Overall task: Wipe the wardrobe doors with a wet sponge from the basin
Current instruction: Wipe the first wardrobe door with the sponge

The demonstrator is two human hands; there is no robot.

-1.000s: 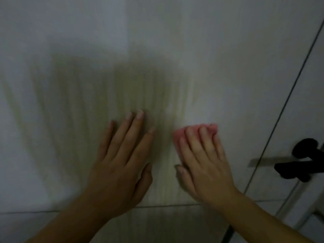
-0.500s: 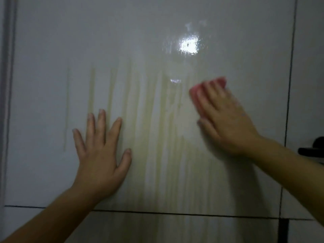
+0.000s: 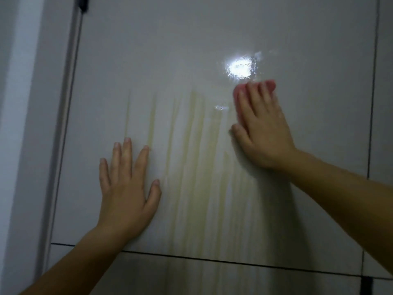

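While the left hand (image 3: 127, 194) lay flat against the wardrobe door (image 3: 170, 60), fingers straight, spread and holding nothing, the right hand (image 3: 263, 133) pressed a pink sponge (image 3: 270, 84) to the same door, higher up and to the right. Its fingers were extended across the sponge rather than curled round it; pink showed past the fingertips. Yellowish vertical streaks (image 3: 191, 145) ran down the panel between the two hands and crossed the dark gap onto the lower panel (image 3: 191, 277). A bright wet glare (image 3: 240, 67) sat just above the sponge. A neighbouring door (image 3: 382, 103) adjoined on the right; a dark fitting (image 3: 83, 3) was noted at the upper left.
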